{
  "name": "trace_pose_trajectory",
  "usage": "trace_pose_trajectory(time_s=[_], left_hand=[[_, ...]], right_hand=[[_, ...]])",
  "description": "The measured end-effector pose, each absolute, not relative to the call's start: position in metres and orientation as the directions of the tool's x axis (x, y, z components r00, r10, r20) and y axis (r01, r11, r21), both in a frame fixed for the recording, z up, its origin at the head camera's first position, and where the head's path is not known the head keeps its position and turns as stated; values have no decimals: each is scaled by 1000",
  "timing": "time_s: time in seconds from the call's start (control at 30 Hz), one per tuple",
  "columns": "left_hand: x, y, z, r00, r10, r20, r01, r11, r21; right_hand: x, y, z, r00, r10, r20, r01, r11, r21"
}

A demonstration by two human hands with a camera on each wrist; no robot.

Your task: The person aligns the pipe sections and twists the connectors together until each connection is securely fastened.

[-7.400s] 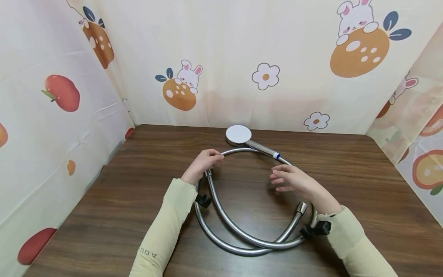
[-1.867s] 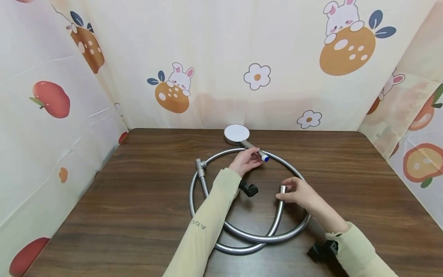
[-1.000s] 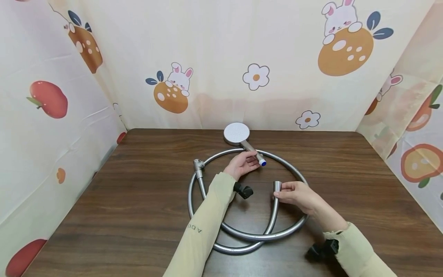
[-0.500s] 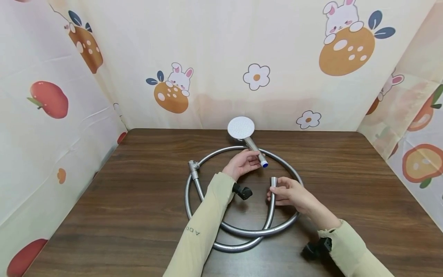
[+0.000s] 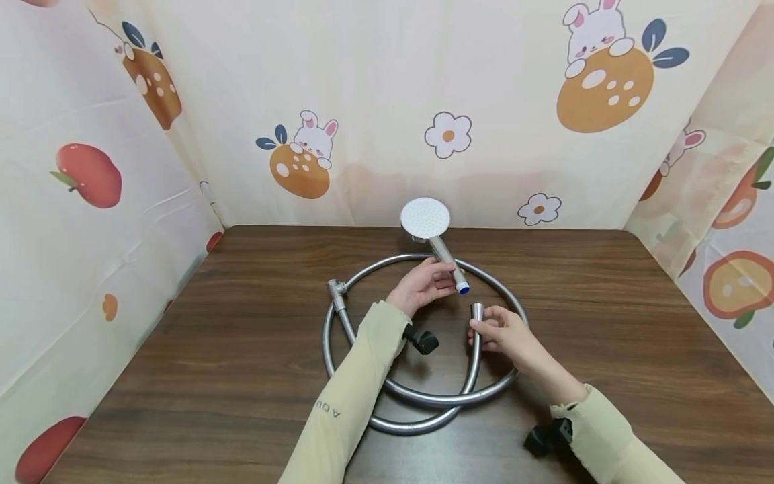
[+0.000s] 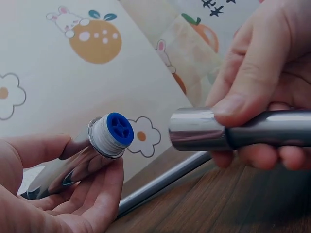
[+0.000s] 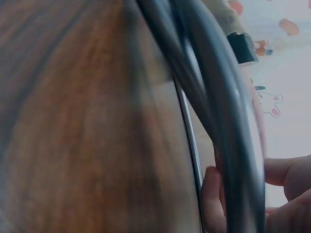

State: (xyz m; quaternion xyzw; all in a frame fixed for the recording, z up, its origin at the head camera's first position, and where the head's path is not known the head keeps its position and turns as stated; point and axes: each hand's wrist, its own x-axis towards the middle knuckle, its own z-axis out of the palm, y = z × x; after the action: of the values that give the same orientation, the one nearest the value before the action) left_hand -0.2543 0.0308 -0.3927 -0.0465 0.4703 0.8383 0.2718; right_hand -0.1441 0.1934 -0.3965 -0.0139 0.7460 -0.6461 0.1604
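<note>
Curtain [image 5: 375,54]: pale cloth behind the table and along both sides, printed with rabbits, fruit and flowers.
Table [image 5: 242,336]: dark brown wood grain, its far edge running along the curtain.
Hose [image 5: 435,400]: silvery, coiled in loops on the table, its near turns crossing; one end rises to the right grip. It shows close and blurred in the right wrist view.
Sleeves [image 5: 338,403]: pale yellow-green, one on each arm, lettering on the left.
Shower head [image 5: 425,218]: held up tilted over the far part of the coil, white face towards the head camera, handle slanting down to the right.
Left grip [image 5: 422,286]: narrow, fingers curled round the handle.
Right grip [image 5: 508,336]: narrow, pinching the hose at its nut, thumb across the join.
Fitting [image 5: 336,294]: metal, at the coil's left side.
Nut [image 6: 197,130]: shiny, free end facing the thread, near but apart.
Thread [image 6: 102,139]: white, at the handle's end.
Insert [image 6: 119,128]: blue, spoked, inside the thread.
</note>
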Motion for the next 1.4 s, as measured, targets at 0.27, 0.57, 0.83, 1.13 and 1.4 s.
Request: trace_pose_trajectory(time_s=[0.27, 0.57, 0.83, 1.13, 1.4], left_hand=[[-249, 30, -390, -853, 425, -302, -470, -377, 798], [-246, 28, -388, -862, 410, -300, -455, -361, 814], [-247, 22, -387, -862, 419, -285, -444, -354, 823], [-249, 22, -384, -873, 402, -275, -422, -342, 840], [-252, 20, -390, -879, 410, -244, -401, -359, 842]], right_hand=[[-144, 187, -396, -978, -133, -158, 113, 296, -949], [-146, 184, -392, -986, -114, -121, 74, 352, -933], [-151, 181, -389, -983, -122, -138, 96, 301, -949], [-152, 175, -384, -981, -119, -151, 117, 255, -960], [-153, 172, -381, -986, -33, -163, 153, 210, -966]])
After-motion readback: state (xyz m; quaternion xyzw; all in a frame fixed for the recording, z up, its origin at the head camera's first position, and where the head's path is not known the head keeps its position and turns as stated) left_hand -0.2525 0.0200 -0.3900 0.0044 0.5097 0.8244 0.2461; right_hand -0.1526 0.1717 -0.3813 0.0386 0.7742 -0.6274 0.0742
